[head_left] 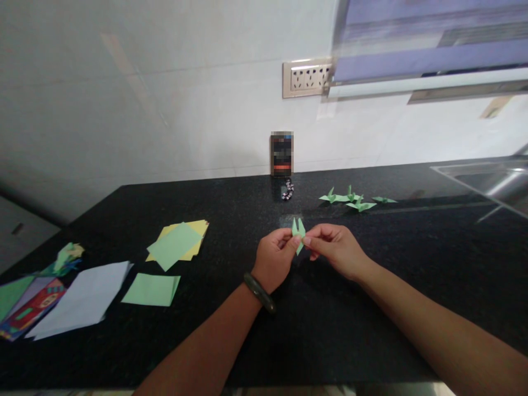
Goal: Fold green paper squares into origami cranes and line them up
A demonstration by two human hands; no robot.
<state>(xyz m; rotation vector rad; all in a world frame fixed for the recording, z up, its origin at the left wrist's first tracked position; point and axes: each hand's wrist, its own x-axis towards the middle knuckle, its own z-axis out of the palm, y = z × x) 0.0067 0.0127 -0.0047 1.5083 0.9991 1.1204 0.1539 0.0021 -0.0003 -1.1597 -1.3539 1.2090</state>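
Observation:
A small piece of folded green paper [298,226] is held just above the dark countertop, two narrow points standing up and one point hanging down. My left hand [276,254] pinches its left side between thumb and fingers; a dark bangle [259,293] circles that wrist. On the right side, my right hand [333,247] grips the paper's edge with thumb and forefinger. Farther back to the right sit several green paper cranes [360,205]. The fingers hide part of the folded paper.
On the left lie green and yellow paper squares [177,245], a folded green sheet [151,290], white sheets [84,300] and a colourful packet [35,308]. A phone [282,155] leans on the wall behind a beaded bracelet [287,190]. A sink [490,184] edges the right.

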